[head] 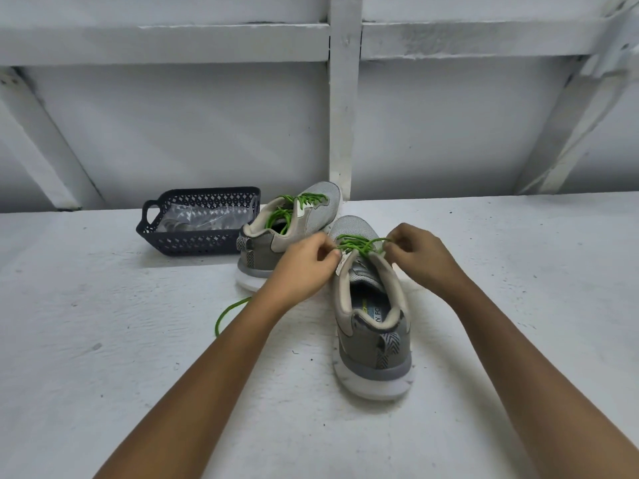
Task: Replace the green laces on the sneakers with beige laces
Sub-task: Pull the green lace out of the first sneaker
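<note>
Up close, the grey mesh sneaker with white sole [371,326] stands heel-first on the white table [121,340], its bright green lace [359,244] loosened; the left hand [304,264] and right hand [420,254] each pinch it beside the tongue.

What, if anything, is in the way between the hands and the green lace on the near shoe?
Nothing visible. The left hand and the right hand both pinch the green lace on the near sneaker. The other sneaker and the dark basket sit off to the left, behind the hands.
</note>
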